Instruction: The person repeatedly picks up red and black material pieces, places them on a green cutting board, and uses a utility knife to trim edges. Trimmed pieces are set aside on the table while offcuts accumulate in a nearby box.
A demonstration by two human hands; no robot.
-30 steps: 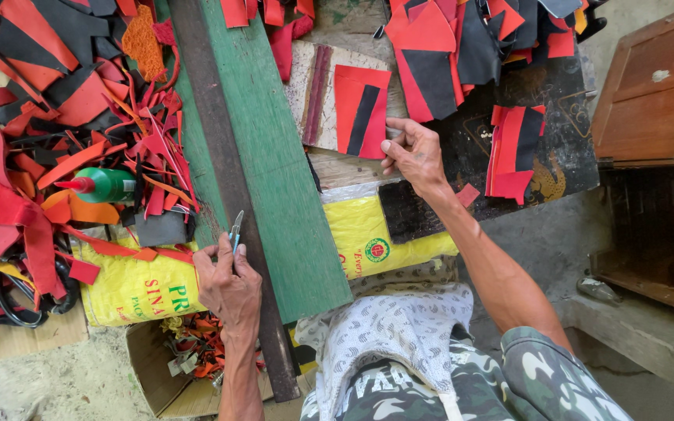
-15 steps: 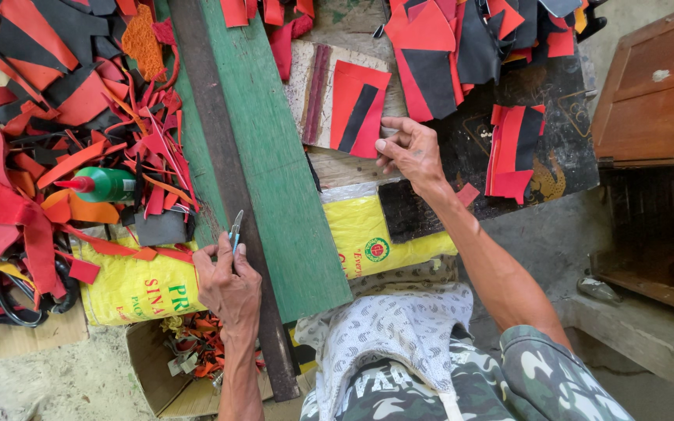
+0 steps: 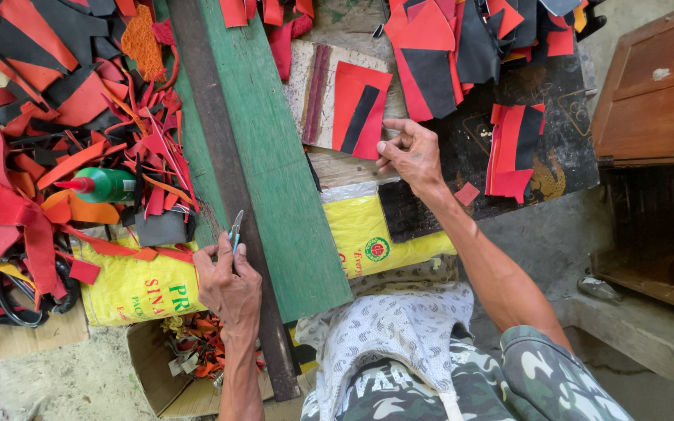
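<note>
Yellow printed sack (image 3: 138, 284) under your left hand (image 3: 228, 281), red lettering on it, a second yellow sack (image 3: 368, 234) below your right hand (image 3: 411, 152) with a round green-and-red emblem (image 3: 377, 249), brown cardboard box (image 3: 154, 374) by your knee

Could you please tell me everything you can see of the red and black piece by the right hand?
The red and black piece is a flat, roughly rectangular cut of leather-like sheet, red with one slanted black stripe. It lies on a pale board beside the green plank. The right hand has its fingertips at the lower right edge.
</note>
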